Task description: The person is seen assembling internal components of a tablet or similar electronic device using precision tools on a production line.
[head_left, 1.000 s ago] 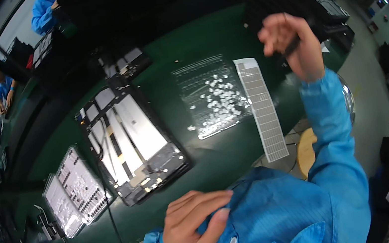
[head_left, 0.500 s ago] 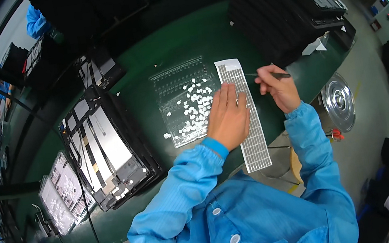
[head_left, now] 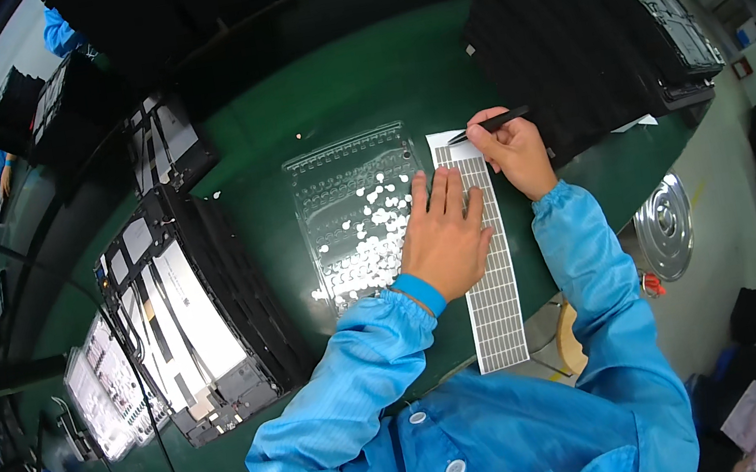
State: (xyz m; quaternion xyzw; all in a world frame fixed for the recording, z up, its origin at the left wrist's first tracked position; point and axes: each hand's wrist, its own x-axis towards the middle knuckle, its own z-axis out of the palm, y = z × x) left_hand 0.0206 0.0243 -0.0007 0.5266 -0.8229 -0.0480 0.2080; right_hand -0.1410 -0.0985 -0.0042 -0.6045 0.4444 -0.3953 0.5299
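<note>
A long white sheet of small grey-lined rectangular labels [head_left: 496,316] lies on the green table, its near end jutting past the table edge. My left hand [head_left: 446,245] rests flat on its left side with fingers stretched out, holding nothing. In my right hand [head_left: 519,154] is a pair of black tweezers [head_left: 505,118], pinched between thumb and fingers. The tips point left, at the blank far end of the sheet; whether they grip a label is too small to tell. Left of the sheet sits a clear plastic tray [head_left: 312,187] strewn with small white round pieces [head_left: 376,222], partly hidden by my left hand.
A tall stack of black trays [head_left: 574,41] stands at the right back. On the left is a stack of black-framed panels [head_left: 196,292], with another parts tray [head_left: 112,383] beyond it. A black cable [head_left: 160,444] hangs at the left. A round metal stool [head_left: 665,227] stands right.
My right hand has moved left with the tweezers, whose tips are now over the sheet's far end. My left hand stays on the sheet. The whole view has shifted slightly.
</note>
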